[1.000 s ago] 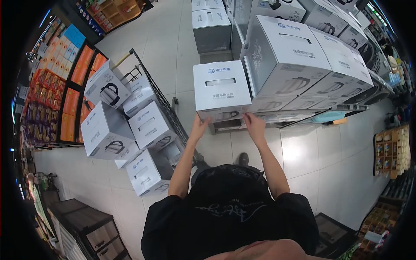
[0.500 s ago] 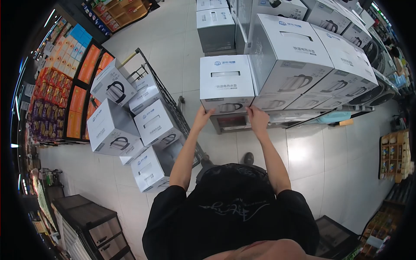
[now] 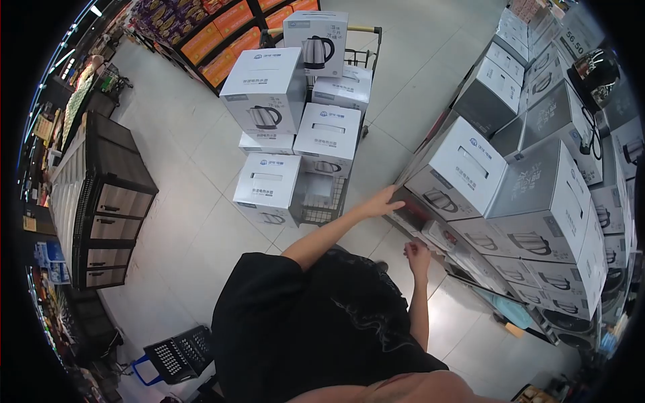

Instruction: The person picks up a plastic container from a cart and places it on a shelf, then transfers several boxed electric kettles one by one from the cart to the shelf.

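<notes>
A white-and-grey electric kettle box sits at the near corner of the display on the right, its handle slot on top and a kettle picture on its front. My left hand is stretched out just below and left of that box, fingers extended, overlapping the edge of the shelf. Lower down, my right hand hangs in front of the shelf with its fingers curled in and nothing in them. Beside the corner box stands a larger kettle carton, part of a row of similar ones.
A shopping cart ahead carries several kettle boxes, among them a front one. Wooden drawer cabinets stand at left. A black basket with a blue handle is on the floor. Snack shelves rise behind the cart.
Both hands have come away from the corner kettle box's lower front edge. My view has turned, bringing the cart to the middle and the display further right. The box remains on the display.
</notes>
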Action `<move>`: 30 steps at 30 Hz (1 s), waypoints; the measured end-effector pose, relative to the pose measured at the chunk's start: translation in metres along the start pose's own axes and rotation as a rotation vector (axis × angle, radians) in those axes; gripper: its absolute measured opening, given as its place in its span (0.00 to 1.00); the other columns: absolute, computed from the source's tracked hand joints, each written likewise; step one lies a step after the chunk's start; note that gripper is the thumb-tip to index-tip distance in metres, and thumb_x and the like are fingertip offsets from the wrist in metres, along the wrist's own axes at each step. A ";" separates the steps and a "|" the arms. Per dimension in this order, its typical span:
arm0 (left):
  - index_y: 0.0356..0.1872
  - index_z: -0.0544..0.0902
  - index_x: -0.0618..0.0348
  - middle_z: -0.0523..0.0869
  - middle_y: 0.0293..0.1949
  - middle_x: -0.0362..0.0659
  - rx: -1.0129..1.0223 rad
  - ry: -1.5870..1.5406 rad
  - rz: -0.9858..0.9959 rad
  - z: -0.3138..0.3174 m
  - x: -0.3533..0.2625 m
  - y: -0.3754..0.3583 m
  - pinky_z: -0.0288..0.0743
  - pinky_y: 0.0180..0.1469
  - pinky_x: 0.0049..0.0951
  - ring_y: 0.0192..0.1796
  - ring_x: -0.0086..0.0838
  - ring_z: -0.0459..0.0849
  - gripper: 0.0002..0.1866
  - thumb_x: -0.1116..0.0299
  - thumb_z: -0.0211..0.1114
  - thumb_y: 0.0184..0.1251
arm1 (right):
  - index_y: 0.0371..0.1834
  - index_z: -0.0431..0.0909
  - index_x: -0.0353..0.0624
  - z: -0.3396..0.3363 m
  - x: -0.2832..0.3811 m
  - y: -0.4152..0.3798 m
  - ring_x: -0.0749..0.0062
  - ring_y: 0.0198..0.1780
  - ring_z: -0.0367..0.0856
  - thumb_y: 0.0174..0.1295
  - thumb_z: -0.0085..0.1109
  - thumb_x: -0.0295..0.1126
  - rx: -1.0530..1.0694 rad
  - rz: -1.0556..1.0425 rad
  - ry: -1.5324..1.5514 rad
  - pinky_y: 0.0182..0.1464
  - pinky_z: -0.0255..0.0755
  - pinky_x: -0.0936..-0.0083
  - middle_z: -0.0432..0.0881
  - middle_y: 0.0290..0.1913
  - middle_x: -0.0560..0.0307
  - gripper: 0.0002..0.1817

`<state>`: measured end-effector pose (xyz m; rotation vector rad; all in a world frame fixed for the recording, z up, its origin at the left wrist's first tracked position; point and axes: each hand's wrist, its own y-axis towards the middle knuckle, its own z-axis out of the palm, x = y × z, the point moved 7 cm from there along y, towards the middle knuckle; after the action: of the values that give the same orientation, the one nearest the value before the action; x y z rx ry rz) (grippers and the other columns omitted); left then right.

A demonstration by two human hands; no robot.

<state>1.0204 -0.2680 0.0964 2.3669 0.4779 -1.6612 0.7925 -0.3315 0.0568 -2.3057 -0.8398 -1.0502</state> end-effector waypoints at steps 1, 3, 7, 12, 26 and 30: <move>0.61 0.65 0.69 0.74 0.60 0.57 0.038 -0.030 -0.048 -0.008 0.003 -0.024 0.71 0.58 0.35 0.63 0.43 0.74 0.33 0.50 0.59 0.68 | 0.33 0.82 0.36 0.018 -0.013 -0.007 0.73 0.27 0.86 0.60 0.62 0.34 0.092 0.008 -0.002 0.28 0.76 0.79 0.84 0.25 0.54 0.11; 0.60 0.66 0.69 0.78 0.56 0.56 0.076 -0.085 -0.114 -0.034 0.005 -0.073 0.71 0.59 0.34 0.61 0.40 0.76 0.30 0.54 0.60 0.68 | 0.34 0.82 0.35 0.045 -0.028 -0.020 0.74 0.28 0.86 0.60 0.62 0.33 0.229 0.024 -0.001 0.28 0.77 0.80 0.85 0.26 0.53 0.10; 0.55 0.69 0.68 0.82 0.52 0.52 -0.111 -0.304 -0.239 -0.116 0.022 -0.150 0.73 0.58 0.31 0.55 0.33 0.81 0.22 0.63 0.61 0.69 | 0.36 0.82 0.35 0.079 -0.013 -0.010 0.73 0.29 0.86 0.59 0.63 0.34 0.358 -0.078 -0.030 0.32 0.78 0.78 0.85 0.28 0.53 0.11; 0.52 0.72 0.65 0.84 0.44 0.48 -0.601 -0.498 -0.151 -0.250 0.009 -0.200 0.74 0.50 0.27 0.43 0.26 0.82 0.17 0.67 0.62 0.68 | 0.41 0.82 0.38 0.109 0.089 0.032 0.66 0.35 0.86 0.55 0.66 0.40 0.511 -0.192 -0.079 0.41 0.78 0.73 0.86 0.36 0.50 0.17; 0.61 0.61 0.71 0.72 0.56 0.55 -0.903 -0.186 -0.164 -0.446 0.082 -0.168 0.69 0.60 0.34 0.59 0.39 0.73 0.45 0.56 0.77 0.49 | 0.72 0.46 0.34 0.247 0.368 0.183 0.43 0.65 0.69 0.44 0.76 0.41 0.499 -0.430 0.268 0.58 0.72 0.58 0.63 0.65 0.29 0.57; 0.60 0.62 0.71 0.75 0.54 0.55 -0.778 -0.258 -0.150 -0.452 0.088 -0.150 0.70 0.58 0.33 0.57 0.38 0.75 0.44 0.59 0.78 0.48 | 0.73 0.39 0.35 0.267 0.378 0.210 0.39 0.66 0.65 0.41 0.77 0.41 0.438 -0.366 0.289 0.61 0.69 0.56 0.58 0.68 0.27 0.63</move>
<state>1.3849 0.0427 0.1704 1.5640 1.0390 -1.4378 1.2677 -0.1848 0.1606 -1.6295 -1.2542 -1.1724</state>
